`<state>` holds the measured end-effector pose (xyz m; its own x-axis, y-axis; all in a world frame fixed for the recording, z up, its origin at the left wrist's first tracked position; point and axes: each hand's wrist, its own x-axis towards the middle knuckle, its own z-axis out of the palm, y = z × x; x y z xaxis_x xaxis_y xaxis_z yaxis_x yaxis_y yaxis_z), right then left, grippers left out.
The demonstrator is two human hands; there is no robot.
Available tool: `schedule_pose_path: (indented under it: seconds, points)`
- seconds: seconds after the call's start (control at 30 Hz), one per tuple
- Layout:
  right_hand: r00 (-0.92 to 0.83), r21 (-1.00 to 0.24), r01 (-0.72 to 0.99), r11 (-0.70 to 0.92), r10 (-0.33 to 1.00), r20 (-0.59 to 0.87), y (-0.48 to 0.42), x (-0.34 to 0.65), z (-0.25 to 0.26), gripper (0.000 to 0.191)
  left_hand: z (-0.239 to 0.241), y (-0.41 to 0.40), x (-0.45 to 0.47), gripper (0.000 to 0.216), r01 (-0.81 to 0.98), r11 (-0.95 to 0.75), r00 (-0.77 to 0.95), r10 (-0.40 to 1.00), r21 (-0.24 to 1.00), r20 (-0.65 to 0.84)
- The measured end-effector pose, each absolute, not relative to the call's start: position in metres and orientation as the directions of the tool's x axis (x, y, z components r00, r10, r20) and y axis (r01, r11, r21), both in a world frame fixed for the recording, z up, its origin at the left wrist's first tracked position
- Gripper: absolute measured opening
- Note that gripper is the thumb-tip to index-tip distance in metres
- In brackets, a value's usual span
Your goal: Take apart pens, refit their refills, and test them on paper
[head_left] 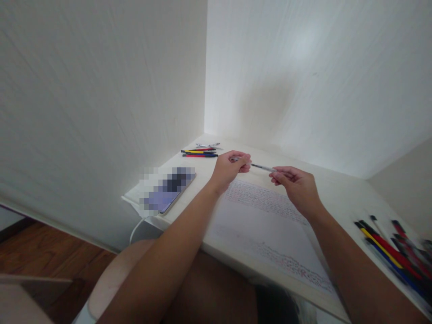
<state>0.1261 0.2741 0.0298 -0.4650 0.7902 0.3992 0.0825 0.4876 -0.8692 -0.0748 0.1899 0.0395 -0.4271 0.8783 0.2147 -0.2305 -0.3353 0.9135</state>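
A thin clear pen (259, 167) is held level above the white desk (340, 191), one end in each hand. My left hand (229, 170) pinches its left end between thumb and fingers. My right hand (295, 183) has its fingertips closed on the right end. Below the hands lies a sheet of paper (266, 220) covered with rows of red and blue scribbled lines.
A few coloured pens (200, 152) lie at the desk's far left corner. Several more pens (394, 254) lie in a heap at the right edge. A phone (170, 189) rests at the left edge with a white cable hanging below. White walls close in behind and at the left.
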Motion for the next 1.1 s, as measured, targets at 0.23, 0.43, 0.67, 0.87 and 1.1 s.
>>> schedule_pose_path:
  seconds: [0.23, 0.43, 0.67, 0.87, 1.1]
  points:
    - [-0.600, -0.631, 0.326, 0.704, 0.670, 0.437, 0.267, 0.125, 0.028, 0.024, 0.034, 0.193, -0.077, 0.030, -0.305, -0.409, -0.493, 0.841, 0.860, 0.224]
    - [-0.751, -0.882, 0.145, 0.448, 0.630, 0.197, 0.255, 0.117, 0.032, 0.044, 0.039, 0.188, -0.079, 0.023, -0.458, -0.429, -0.370, 0.889, 0.779, 0.272]
    - [-0.861, -0.983, -0.044, -0.177, 0.506, -0.052, 0.250, 0.117, 0.030, 0.038, 0.047, 0.180, -0.082, 0.019, -0.673, -0.288, -0.169, 0.957, 0.681, 0.238]
    - [-0.776, -0.989, 0.018, 0.147, 0.625, 0.079, 0.252, 0.112, 0.025, 0.039, 0.044, 0.187, -0.079, 0.023, -0.549, -0.393, -0.370, 0.906, 0.738, 0.207]
    - [-0.738, -0.910, 0.152, 0.386, 0.656, 0.155, 0.251, 0.111, 0.024, 0.042, 0.042, 0.191, -0.076, 0.032, -0.442, -0.432, -0.506, 0.844, 0.787, 0.179]
